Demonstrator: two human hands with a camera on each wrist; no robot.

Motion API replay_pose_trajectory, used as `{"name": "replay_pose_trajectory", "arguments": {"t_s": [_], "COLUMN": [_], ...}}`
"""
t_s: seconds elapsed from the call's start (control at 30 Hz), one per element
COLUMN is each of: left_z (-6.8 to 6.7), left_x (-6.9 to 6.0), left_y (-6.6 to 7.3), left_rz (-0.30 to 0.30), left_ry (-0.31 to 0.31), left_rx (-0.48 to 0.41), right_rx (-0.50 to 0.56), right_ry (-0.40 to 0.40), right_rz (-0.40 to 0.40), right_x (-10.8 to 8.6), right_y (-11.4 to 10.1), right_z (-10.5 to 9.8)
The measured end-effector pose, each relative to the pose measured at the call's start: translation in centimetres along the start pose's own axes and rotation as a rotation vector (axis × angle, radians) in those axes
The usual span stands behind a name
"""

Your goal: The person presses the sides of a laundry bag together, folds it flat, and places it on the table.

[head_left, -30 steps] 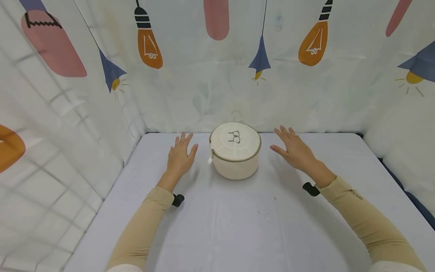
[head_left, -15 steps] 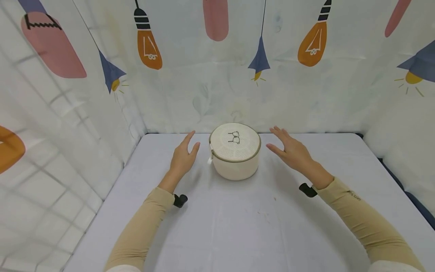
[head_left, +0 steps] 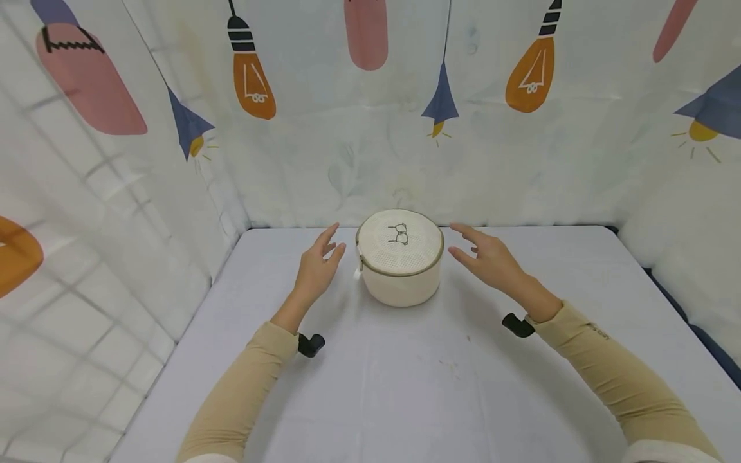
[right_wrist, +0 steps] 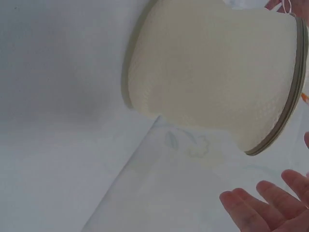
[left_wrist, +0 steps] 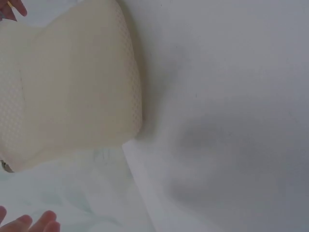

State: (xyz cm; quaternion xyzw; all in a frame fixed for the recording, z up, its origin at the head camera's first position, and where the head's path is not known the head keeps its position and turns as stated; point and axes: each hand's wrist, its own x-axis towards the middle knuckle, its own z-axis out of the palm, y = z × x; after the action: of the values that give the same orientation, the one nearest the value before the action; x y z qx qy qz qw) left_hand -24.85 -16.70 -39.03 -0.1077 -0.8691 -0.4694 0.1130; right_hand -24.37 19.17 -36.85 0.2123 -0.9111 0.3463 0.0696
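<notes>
A round cream mesh bag [head_left: 401,257] with an olive zipper edge and a glasses drawing on its lid stands upright near the table's back edge. To its left hovers my left hand [head_left: 316,271], fingers loosely extended, not touching it. On the other side my right hand [head_left: 492,262] reaches toward the bag with a small gap between. The left wrist view shows the bag's side [left_wrist: 82,77] close up, fingertips [left_wrist: 44,223] at the lower corner. In the right wrist view, the zipper rim [right_wrist: 285,106] runs along the bag, above several spread fingers [right_wrist: 275,200].
A white cloth covers the table [head_left: 405,386]. Behind it hangs a curtain [head_left: 324,161] printed with lamps and bulbs, close to the bag. Another curtain side [head_left: 87,257] borders the table on the left. A black wrist camera [head_left: 311,345] sits under the left forearm.
Both hands have moved inward toward the bag, the left one rightward and the right one leftward. Their fingers are less spread than before. The bag has stayed in place.
</notes>
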Motion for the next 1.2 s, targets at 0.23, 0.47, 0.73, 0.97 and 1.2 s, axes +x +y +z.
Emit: {"name": "replay_pose_trajectory", "arguments": {"t_s": [0.23,0.47,0.73,0.97,1.2], "left_z": [0.3,0.4,0.5,0.9,1.1], "left_x": [-0.1,0.0,0.2,0.5,0.6], "left_y": [0.4,0.9,1.0,1.3,1.6], "left_rz": [-0.023,-0.134,-0.256,-0.380,-0.380], "left_ry": [-0.017,-0.038,-0.096,-0.072,-0.069], "left_rx": [-0.066,-0.240,-0.447,-0.578,-0.598], "right_rx": [0.095,0.153,0.222,0.360,0.439], "right_ry": [-0.019,-0.013,-0.006,-0.010,-0.020], "right_rz": [0.032,0.074,0.125,0.184,0.204], "right_x": [0.2,0.4,1.0,1.7,2.1], "right_y": [-0.1,-0.1,0.1,0.2,-0.2], "right_z": [0.5,0.7,1.3,2.1,2.3]}}
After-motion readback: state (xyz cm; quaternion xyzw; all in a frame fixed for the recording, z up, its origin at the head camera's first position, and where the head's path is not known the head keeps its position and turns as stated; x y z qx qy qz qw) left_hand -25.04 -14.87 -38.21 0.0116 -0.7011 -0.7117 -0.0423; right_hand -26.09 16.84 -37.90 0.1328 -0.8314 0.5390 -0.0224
